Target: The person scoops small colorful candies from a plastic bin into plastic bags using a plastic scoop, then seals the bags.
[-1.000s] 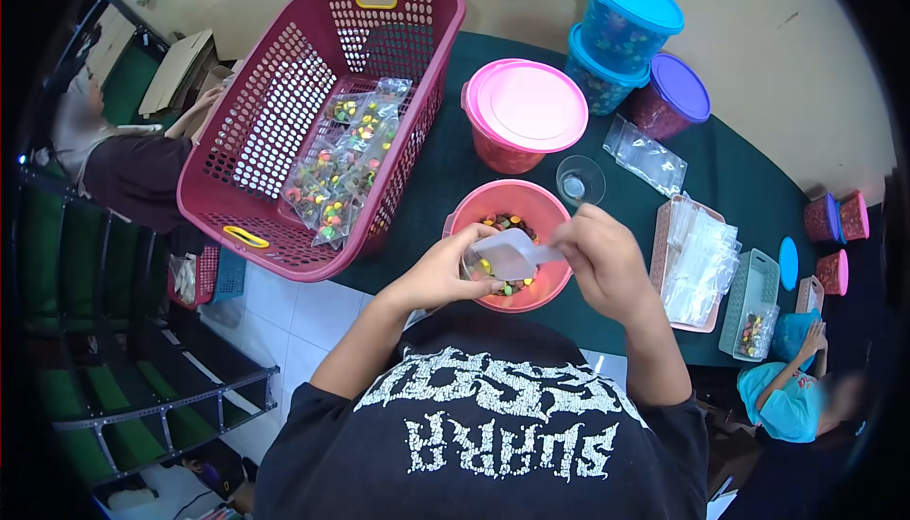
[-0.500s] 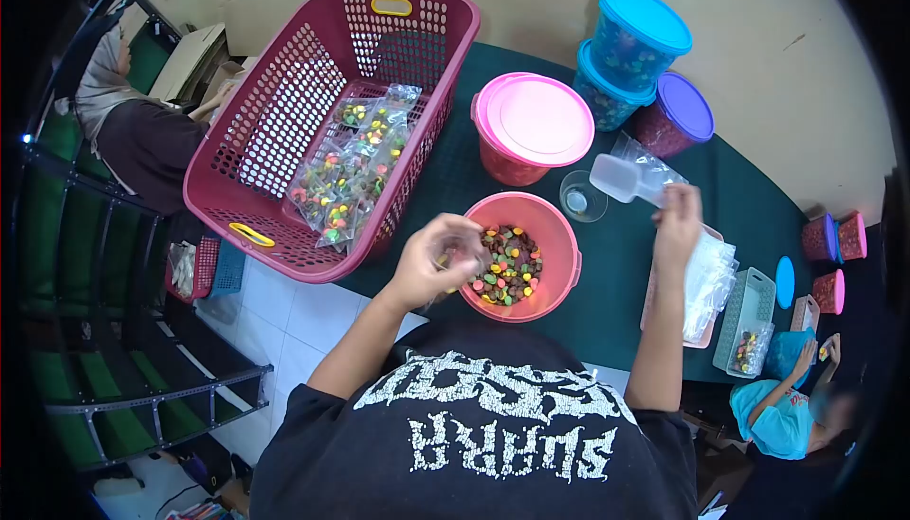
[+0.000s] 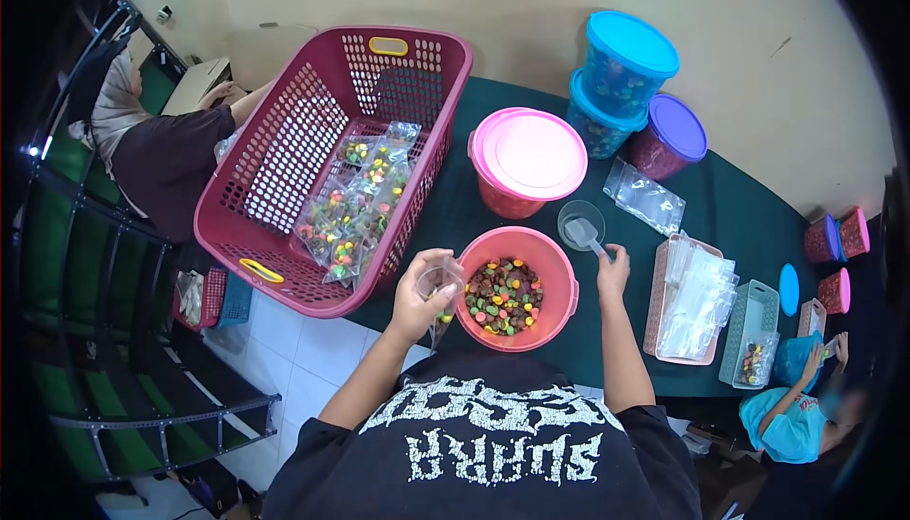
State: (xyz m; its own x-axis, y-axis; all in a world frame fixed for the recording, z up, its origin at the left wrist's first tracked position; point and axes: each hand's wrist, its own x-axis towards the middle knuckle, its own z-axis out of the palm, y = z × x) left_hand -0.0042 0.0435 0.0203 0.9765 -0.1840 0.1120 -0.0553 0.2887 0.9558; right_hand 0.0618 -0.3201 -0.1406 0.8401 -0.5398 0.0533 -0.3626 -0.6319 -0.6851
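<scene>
My left hand [image 3: 415,297] is closed around a clear round plastic rim [image 3: 442,280], just left of the pink tub. Below it hangs a clear bag [image 3: 441,327] with some colored candies in it. Brown, yellow, green and pink candies [image 3: 503,297] lie inside the pink tub [image 3: 572,285]. In my right hand [image 3: 613,272] is the handle of a translucent white scoop [image 3: 582,232]. The scoop's head rests over the small clear cup [image 3: 566,212], behind the tub.
A maroon basket [image 3: 455,103] holds several filled candy bags. A pink-lidded container [image 3: 531,155], stacked blue tubs [image 3: 630,51] and a purple-lidded tub [image 3: 673,131] stand behind. Flat bags [image 3: 701,297] fill a pink tray at right. Two people [image 3: 166,160] [image 3: 791,420] sit at either side.
My right hand has brought the scoop down and left, from over the clear bags to the small clear cup. My left hand stays beside the tub. The camera view has shifted.
</scene>
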